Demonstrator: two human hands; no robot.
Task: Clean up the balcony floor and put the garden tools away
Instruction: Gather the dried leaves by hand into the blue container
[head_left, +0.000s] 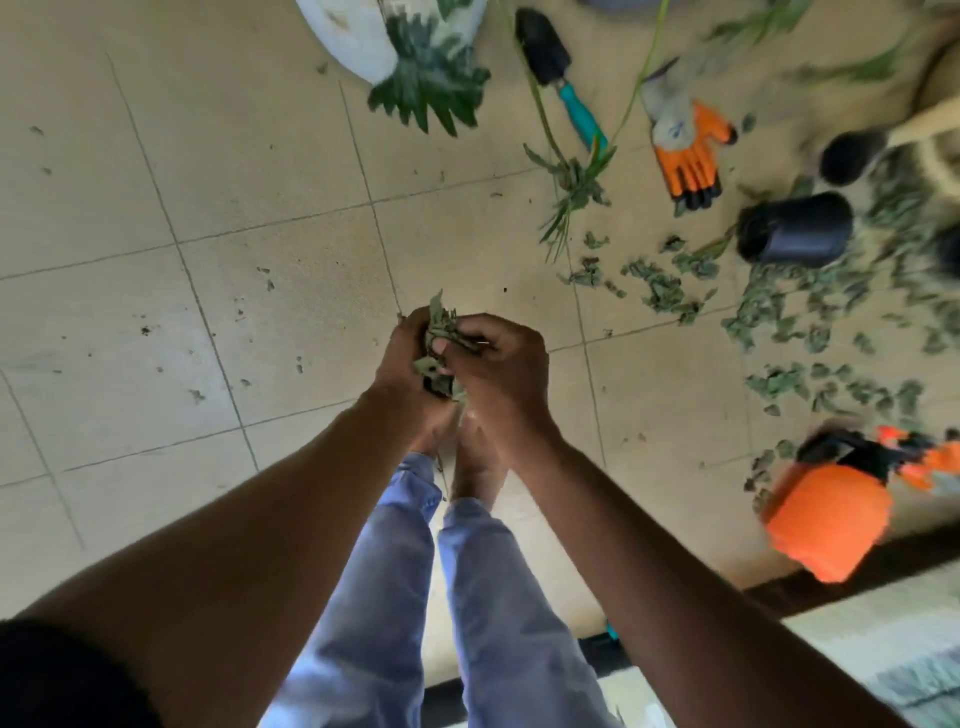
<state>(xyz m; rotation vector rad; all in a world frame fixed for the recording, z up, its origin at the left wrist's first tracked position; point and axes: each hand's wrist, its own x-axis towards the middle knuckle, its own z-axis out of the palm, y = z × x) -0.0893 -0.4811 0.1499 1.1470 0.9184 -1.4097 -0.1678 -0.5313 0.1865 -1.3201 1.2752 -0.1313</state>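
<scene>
We squeeze a bunch of dry leaves (440, 347) between our left hand (410, 364) and right hand (501, 364), fingers curled tight around it. More leaves (810, 312) lie at two o'clock.

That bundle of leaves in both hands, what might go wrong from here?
1. The bundle of leaves sticks out between the left hand and right hand, so bits could drop back onto the tiles.
2. The black pot, trowel and orange sprayer lie nearby and could trip bare feet.
</scene>
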